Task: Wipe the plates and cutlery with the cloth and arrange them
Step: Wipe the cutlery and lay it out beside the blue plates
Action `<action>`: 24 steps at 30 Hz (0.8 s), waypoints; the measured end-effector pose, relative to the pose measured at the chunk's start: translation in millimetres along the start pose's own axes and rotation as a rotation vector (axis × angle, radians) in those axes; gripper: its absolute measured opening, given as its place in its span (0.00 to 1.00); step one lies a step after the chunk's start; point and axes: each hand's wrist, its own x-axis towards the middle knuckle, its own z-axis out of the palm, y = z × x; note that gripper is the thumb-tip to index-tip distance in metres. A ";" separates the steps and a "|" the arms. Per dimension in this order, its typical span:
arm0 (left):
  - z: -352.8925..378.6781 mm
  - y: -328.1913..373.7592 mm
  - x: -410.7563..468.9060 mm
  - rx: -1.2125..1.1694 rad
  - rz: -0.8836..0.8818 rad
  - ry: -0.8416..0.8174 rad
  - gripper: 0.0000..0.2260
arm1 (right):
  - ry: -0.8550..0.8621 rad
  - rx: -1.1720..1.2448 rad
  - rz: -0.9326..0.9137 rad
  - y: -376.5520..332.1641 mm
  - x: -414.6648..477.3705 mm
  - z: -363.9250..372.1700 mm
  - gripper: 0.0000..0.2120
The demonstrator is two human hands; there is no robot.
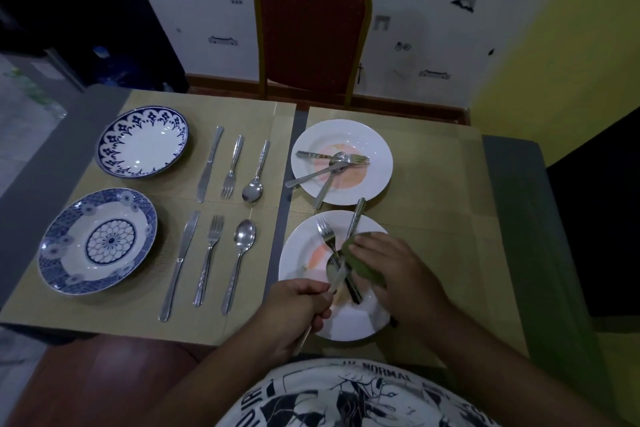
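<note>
My left hand [298, 302] grips the handle of a spoon [334, 269] over the near white plate [349, 321], which carries an orange smear. My right hand [391, 269] presses a green cloth [363, 267] against the spoon's bowl. A fork [325, 234] and a knife [356, 215] also lie on this plate. The far white plate [377, 163] is smeared too and holds several pieces of cutlery [329, 163]. On the left mats lie two blue patterned plates [143, 142] [98, 241], each with a knife, fork and spoon set [233, 167] [211, 260] laid out beside it.
A red chair with a gold frame [311, 32] stands at the table's far side. Tan placemats [436, 191] cover the grey table [509, 184]. A yellow wall [561, 46] is on the right, and a dark seat [595, 219] stands close to the right edge.
</note>
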 end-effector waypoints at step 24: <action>3.1 2.9 2.7 -0.243 -0.152 -0.104 0.09 | 0.083 0.222 0.266 -6.3 -23.9 -9.8 0.32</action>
